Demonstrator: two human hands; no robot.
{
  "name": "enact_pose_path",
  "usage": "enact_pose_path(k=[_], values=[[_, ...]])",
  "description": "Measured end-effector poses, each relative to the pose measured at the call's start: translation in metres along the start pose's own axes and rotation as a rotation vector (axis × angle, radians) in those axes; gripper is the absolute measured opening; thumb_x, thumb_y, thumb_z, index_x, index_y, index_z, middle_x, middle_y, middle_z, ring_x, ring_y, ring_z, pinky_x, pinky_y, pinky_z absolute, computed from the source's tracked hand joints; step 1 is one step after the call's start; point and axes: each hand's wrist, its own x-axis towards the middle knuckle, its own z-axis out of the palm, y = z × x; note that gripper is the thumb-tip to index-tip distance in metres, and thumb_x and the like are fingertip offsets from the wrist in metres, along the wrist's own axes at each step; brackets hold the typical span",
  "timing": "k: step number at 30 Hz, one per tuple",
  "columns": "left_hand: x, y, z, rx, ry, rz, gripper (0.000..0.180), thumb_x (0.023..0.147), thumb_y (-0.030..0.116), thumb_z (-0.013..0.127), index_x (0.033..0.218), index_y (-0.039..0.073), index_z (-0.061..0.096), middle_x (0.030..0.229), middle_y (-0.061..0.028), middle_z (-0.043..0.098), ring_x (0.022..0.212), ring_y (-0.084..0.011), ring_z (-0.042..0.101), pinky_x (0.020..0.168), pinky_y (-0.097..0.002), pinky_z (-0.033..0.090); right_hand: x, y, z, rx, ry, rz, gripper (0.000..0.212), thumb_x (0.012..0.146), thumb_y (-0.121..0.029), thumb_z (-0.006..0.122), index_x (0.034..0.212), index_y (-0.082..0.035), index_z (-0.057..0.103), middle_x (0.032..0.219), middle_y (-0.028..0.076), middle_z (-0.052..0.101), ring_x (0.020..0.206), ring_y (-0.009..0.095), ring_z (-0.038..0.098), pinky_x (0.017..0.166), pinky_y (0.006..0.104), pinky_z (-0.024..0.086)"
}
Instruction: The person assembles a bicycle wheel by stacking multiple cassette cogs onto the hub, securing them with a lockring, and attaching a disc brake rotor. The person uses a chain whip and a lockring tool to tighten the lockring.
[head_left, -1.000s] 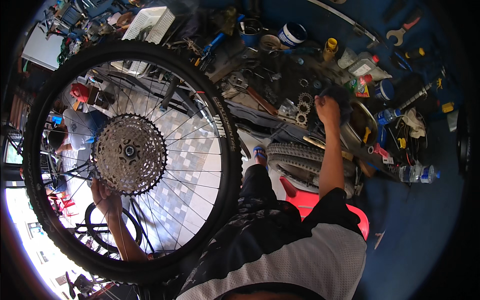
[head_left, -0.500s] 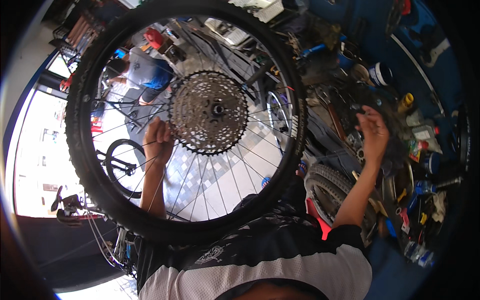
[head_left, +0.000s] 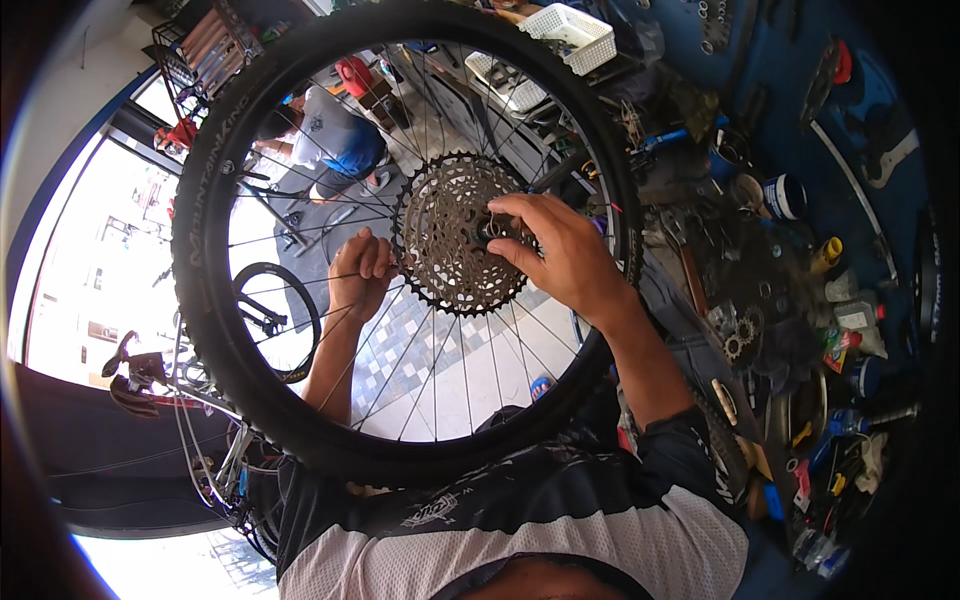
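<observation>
A bicycle wheel with a black knobbly tyre stands upright in front of me, its large silver cassette facing me. My right hand is at the centre of the cassette, thumb and fingertips pinching a small ring-shaped part at the hub's axle end. Whether that part is seated or loose I cannot tell. My left hand is closed beside the cassette's left edge, among the spokes. What its curled fingers hold, if anything, is hidden.
On the right a cluttered workbench holds sprockets, bottles and tools. White plastic baskets are at the far side. Beyond the wheel a person bends over near the floor. Another bicycle stands at the left.
My right hand has come from over the workbench to the hub's centre. The wheel and my left hand appear farther right in the picture, as the whole view has shifted.
</observation>
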Motion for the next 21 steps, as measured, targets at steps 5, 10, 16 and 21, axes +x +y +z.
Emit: enact_pose_path(k=[5,10,16,21], values=[[0.001,-0.002,-0.006,-0.007,-0.013,0.025,0.058,0.106,0.035,0.055,0.054,0.017,0.037,0.057,-0.0003,0.038,0.065,-0.0158,0.046,0.069,-0.0345,0.046,0.006,0.000,0.006,0.016,-0.069,0.038,0.040,0.087,-0.023,0.082,0.120,-0.006,0.066,0.111,0.010,0.066,0.102,0.033,0.067,0.086,0.0412,0.057],[0.001,-0.001,-0.004,-0.009,-0.035,-0.002,0.058,0.106,0.034,0.055,0.053,0.017,0.038,0.056,0.0000,0.038,0.066,-0.0158,0.047,0.071,-0.0338,0.046,0.009,0.006,0.008,-0.163,-0.071,-0.039,0.042,0.085,-0.031,0.083,0.117,-0.007,0.068,0.110,0.008,0.066,0.105,0.029,0.065,0.087,0.0410,0.055],[0.001,-0.001,-0.005,-0.003,-0.042,0.006,0.058,0.106,0.035,0.055,0.053,0.017,0.038,0.057,0.0003,0.038,0.067,-0.0156,0.047,0.070,-0.0329,0.044,0.011,0.004,0.012,-0.176,-0.063,0.006,0.047,0.083,-0.042,0.082,0.116,-0.009,0.071,0.111,0.009,0.068,0.110,0.031,0.065,0.091,0.0417,0.054],[0.001,-0.001,-0.003,0.007,-0.027,0.006,0.058,0.106,0.037,0.055,0.054,0.017,0.037,0.058,0.0001,0.038,0.068,-0.0156,0.046,0.069,-0.0325,0.042,0.011,0.005,0.013,-0.229,-0.065,-0.005,0.044,0.084,-0.039,0.084,0.115,-0.010,0.070,0.108,0.006,0.067,0.110,0.028,0.063,0.092,0.0394,0.054]])
